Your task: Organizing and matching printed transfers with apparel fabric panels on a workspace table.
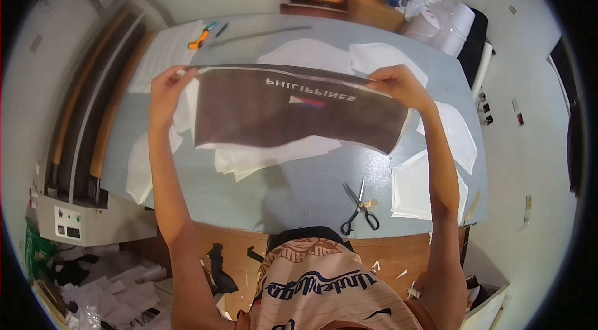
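Observation:
A dark brown fabric panel (249, 115) stretches between my two hands over the table. Pale lettering, upside down from here, and a small flag print mark its upper part. My left hand (171, 86) pinches the panel's far left corner. At the far right, my right hand (400, 86) grips the same long edge, its fingers closed on the cloth. The panel's near edge hangs loose in a wave above white cut fabric pieces (268, 158). Black-handled scissors (360, 208) lie partly spread near the table's front edge, well apart from both hands.
On the blue-grey table (299, 196), more white pieces (411, 186) lie around the panel. An orange-handled cutter (199, 41) and a metal ruler (261, 35) rest toward the back. A long roller machine (65, 224) stands left; white rolls (458, 28) stand back right.

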`<state>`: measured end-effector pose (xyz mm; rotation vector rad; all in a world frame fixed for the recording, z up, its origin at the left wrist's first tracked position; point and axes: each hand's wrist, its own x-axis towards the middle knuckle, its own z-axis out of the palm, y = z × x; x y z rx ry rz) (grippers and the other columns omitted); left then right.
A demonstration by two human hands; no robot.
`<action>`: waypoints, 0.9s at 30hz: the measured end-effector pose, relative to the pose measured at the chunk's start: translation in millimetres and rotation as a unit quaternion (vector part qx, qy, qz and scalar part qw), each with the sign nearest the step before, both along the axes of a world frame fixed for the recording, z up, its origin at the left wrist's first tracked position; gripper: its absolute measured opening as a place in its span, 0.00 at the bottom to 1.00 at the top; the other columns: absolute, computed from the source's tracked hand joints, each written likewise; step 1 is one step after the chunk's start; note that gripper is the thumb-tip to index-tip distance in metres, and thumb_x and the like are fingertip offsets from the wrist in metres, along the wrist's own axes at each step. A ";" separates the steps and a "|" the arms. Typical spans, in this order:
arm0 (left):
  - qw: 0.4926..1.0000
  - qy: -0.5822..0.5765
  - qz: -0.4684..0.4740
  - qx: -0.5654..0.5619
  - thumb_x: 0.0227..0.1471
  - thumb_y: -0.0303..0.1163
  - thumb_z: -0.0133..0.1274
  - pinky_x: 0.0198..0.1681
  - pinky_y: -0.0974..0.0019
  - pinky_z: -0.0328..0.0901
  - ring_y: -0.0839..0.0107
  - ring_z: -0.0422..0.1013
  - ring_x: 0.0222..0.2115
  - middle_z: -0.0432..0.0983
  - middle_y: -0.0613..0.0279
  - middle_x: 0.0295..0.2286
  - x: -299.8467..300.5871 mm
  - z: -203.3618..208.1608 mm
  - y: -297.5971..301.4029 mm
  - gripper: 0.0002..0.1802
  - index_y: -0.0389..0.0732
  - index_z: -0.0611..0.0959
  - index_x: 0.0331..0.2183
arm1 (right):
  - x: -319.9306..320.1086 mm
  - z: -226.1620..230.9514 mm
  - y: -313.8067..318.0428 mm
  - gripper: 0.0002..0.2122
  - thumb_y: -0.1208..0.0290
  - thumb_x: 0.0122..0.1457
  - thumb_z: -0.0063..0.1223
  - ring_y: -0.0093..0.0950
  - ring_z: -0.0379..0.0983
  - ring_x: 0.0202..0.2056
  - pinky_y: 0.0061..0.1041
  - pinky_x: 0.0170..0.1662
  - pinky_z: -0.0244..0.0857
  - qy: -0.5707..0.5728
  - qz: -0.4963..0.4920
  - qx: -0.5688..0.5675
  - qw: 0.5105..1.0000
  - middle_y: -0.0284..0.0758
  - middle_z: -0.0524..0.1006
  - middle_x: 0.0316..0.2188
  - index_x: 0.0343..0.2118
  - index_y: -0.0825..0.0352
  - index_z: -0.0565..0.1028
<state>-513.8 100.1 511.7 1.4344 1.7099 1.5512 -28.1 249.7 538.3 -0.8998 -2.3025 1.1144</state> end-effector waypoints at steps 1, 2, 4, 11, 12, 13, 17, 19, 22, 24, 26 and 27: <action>1.000 -0.011 -0.006 0.003 0.55 0.29 0.62 0.29 0.79 0.54 0.87 0.61 0.24 0.69 0.77 0.22 6.2 2.2 4.3 0.09 0.36 0.86 0.38 | 8.5 0.4 -0.3 0.06 0.76 0.59 0.60 0.17 0.72 0.32 0.20 0.39 0.68 -0.006 -0.001 0.011 1.000 0.30 0.79 0.28 0.36 0.73 0.80; 1.000 -0.010 -0.017 0.004 0.55 0.29 0.62 0.29 0.79 0.52 0.87 0.59 0.24 0.66 0.78 0.22 8.1 3.2 7.1 0.09 0.36 0.86 0.38 | 14.9 1.2 -1.2 0.05 0.76 0.59 0.60 0.17 0.71 0.32 0.20 0.39 0.68 -0.011 -0.002 0.023 1.000 0.30 0.79 0.28 0.36 0.73 0.80; 1.000 -0.003 -0.029 -0.008 0.55 0.29 0.62 0.29 0.78 0.52 0.87 0.58 0.24 0.66 0.78 0.21 13.1 2.3 9.9 0.09 0.36 0.86 0.38 | 27.4 -2.1 -4.0 0.05 0.77 0.58 0.60 0.17 0.72 0.32 0.21 0.40 0.69 -0.009 -0.016 0.018 1.000 0.31 0.80 0.28 0.36 0.72 0.80; 0.999 -0.007 -0.036 -0.036 0.56 0.30 0.61 0.29 0.78 0.52 0.87 0.58 0.24 0.65 0.79 0.22 33.2 -18.6 19.2 0.08 0.37 0.85 0.36 | 58.6 -16.9 -12.5 0.10 0.82 0.52 0.64 0.21 0.75 0.32 0.22 0.41 0.70 -0.049 -0.018 0.025 0.998 0.35 0.82 0.31 0.38 0.73 0.81; 0.999 -0.005 -0.031 -0.039 0.56 0.30 0.61 0.29 0.78 0.52 0.87 0.58 0.24 0.65 0.79 0.22 34.8 -19.9 18.6 0.08 0.37 0.85 0.36 | 61.2 -17.8 -14.7 0.10 0.82 0.52 0.64 0.21 0.75 0.32 0.22 0.41 0.70 -0.047 -0.013 0.022 0.999 0.35 0.82 0.31 0.38 0.73 0.81; 0.997 -0.016 -0.058 -0.041 0.57 0.31 0.60 0.30 0.78 0.54 0.87 0.59 0.25 0.67 0.79 0.22 36.6 -20.7 21.3 0.08 0.37 0.85 0.35 | 65.3 -17.1 -18.1 0.10 0.83 0.52 0.63 0.22 0.76 0.33 0.22 0.41 0.71 -0.058 -0.023 0.013 0.998 0.35 0.82 0.31 0.38 0.73 0.81; 0.992 -0.059 -0.087 -0.063 0.58 0.37 0.59 0.35 0.74 0.59 0.82 0.63 0.28 0.71 0.74 0.24 36.6 -22.6 20.9 0.13 0.37 0.82 0.28 | 70.7 -27.2 -20.5 0.10 0.83 0.52 0.62 0.23 0.76 0.34 0.23 0.42 0.72 -0.046 -0.032 -0.014 0.998 0.36 0.82 0.31 0.38 0.73 0.81; 0.992 -0.063 -0.083 -0.072 0.60 0.38 0.57 0.38 0.74 0.61 0.82 0.65 0.30 0.73 0.74 0.25 35.8 -22.9 11.2 0.14 0.36 0.84 0.31 | 68.6 -27.8 -23.8 0.10 0.84 0.52 0.61 0.24 0.77 0.34 0.24 0.42 0.72 -0.049 -0.035 -0.034 0.998 0.36 0.82 0.32 0.39 0.74 0.81; 0.986 -0.075 -0.113 -0.092 0.59 0.38 0.57 0.40 0.74 0.62 0.81 0.68 0.32 0.77 0.71 0.28 44.8 -25.5 9.2 0.14 0.36 0.85 0.35 | 84.6 -35.3 -24.4 0.09 0.82 0.52 0.62 0.25 0.77 0.33 0.25 0.41 0.72 -0.039 -0.047 -0.015 0.998 0.36 0.82 0.31 0.38 0.72 0.81; 0.990 0.003 -0.116 -0.081 0.59 0.39 0.57 0.42 0.74 0.63 0.82 0.69 0.35 0.79 0.70 0.33 62.0 -29.1 17.7 0.16 0.37 0.85 0.41 | 116.9 -46.7 -17.4 0.08 0.80 0.51 0.63 0.26 0.77 0.31 0.29 0.40 0.72 -0.085 -0.031 0.113 0.989 0.37 0.81 0.30 0.36 0.71 0.81; 0.994 0.055 -0.049 -0.086 0.60 0.41 0.55 0.43 0.72 0.63 0.80 0.69 0.37 0.79 0.70 0.36 56.6 -47.0 22.3 0.17 0.39 0.85 0.44 | 140.7 -75.8 7.2 0.09 0.75 0.51 0.63 0.25 0.76 0.30 0.27 0.37 0.71 -0.114 0.014 0.187 0.976 0.37 0.82 0.27 0.36 0.68 0.81; 0.992 0.074 -0.023 -0.098 0.60 0.41 0.54 0.42 0.73 0.62 0.80 0.69 0.36 0.78 0.69 0.36 54.5 -47.2 21.2 0.17 0.39 0.85 0.44 | 140.9 -77.3 9.2 0.09 0.75 0.49 0.63 0.25 0.77 0.29 0.28 0.35 0.71 -0.131 -0.011 0.083 0.988 0.36 0.82 0.28 0.35 0.67 0.82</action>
